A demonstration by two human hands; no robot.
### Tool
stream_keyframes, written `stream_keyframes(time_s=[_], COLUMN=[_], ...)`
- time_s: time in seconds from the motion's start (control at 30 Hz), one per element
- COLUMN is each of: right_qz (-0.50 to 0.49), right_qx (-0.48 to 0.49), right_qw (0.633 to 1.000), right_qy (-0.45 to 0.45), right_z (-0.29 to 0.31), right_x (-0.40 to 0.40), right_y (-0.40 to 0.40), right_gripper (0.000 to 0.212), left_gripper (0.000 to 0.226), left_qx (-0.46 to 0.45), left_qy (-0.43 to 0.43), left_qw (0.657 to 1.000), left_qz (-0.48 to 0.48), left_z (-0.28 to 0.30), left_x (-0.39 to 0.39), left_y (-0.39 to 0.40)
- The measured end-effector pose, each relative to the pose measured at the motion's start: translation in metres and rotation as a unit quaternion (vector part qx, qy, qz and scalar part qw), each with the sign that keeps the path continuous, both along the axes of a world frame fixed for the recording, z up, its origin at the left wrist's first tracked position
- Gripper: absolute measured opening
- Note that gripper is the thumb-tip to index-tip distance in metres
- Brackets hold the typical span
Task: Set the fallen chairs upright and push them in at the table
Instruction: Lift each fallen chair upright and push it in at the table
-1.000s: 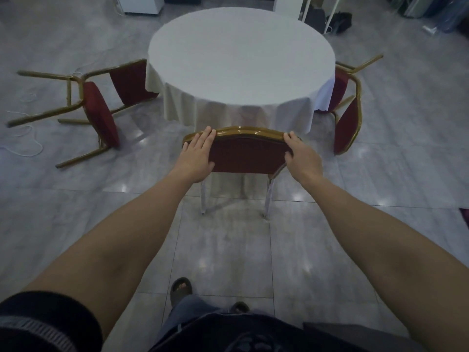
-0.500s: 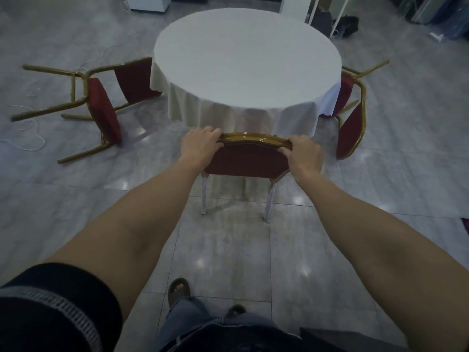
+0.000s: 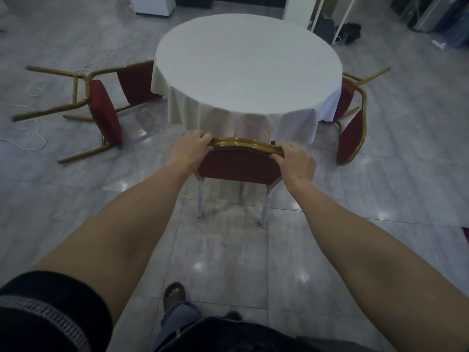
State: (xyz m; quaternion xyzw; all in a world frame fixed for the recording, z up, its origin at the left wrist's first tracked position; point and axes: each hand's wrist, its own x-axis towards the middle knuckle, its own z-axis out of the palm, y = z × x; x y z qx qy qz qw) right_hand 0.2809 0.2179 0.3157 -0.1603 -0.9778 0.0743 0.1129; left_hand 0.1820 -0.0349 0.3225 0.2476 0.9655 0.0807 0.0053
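Both hands, left hand (image 3: 191, 151) and right hand (image 3: 295, 162), grip the upright chair (image 3: 239, 166) backrest; push evenly (legs sliding) toward tabletop (image 3: 247, 64).

The tablecloth (image 3: 243, 123) hides the upright chair (image 3: 239, 167) seat.

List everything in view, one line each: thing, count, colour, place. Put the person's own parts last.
round table: 1, white cloth, centre.
upright chair: 1, red with gold frame, near side of table, held by its top rail.
fallen chairs: 2, red and gold; one on its side left of table, one on its side right of table.
cord: 1, white, on the floor at far left.
white cabinet: 1, top left, cropped.
dark bags: dark, top right; count unclear.
left hand: gripping the rail's left end.
right hand: gripping the rail's right end.
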Motion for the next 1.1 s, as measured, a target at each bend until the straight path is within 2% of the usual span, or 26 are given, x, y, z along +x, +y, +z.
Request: stream_keyframes(time_s=[0.37,0.53,0.6,0.67,0.77,0.93,1.1], right_qz=[-0.018,-0.002,-0.002,-0.012,-0.038,-0.097,-0.148], right_qx=[-0.059,-0.052,-0.032,-0.004,0.012,-0.006,-0.051], right_qw=[0.998,0.999,0.999,0.996,0.989,0.979,0.973], right_qy=[0.023,0.006,-0.028,-0.089,-0.145,-0.180,-0.167], right_z=[-0.001,0.001,0.003,0.005,0.013,0.028,0.034], right_x=[0.011,0.019,0.017,0.015,0.014,0.016,0.029], right_y=[0.026,0.026,0.034,0.047,0.072,0.109,0.162], right_gripper=[0.028,0.021,0.031,0.053,0.074,0.080,0.082], left_gripper=[0.031,0.049,0.057,0.063,0.060,0.060,0.067], left_qx=[-0.007,-0.023,-0.020,-0.022,-0.043,-0.071,-0.114], left_qy=[-0.002,-0.008,-0.002,0.000,0.007,0.017,-0.001], left_qw=[1.000,1.000,0.999,0.997,0.993,0.980,0.964], left_qz=[-0.001,-0.019,-0.042,-0.077,-0.114,-0.184,-0.238], left_z=[0.004,0.012,0.015,0.021,0.035,0.055,0.058], left_x=[0.011,0.008,0.002,-0.008,-0.026,-0.051,-0.063], left_y=[0.028,0.027,0.026,0.029,0.047,0.100,0.179])
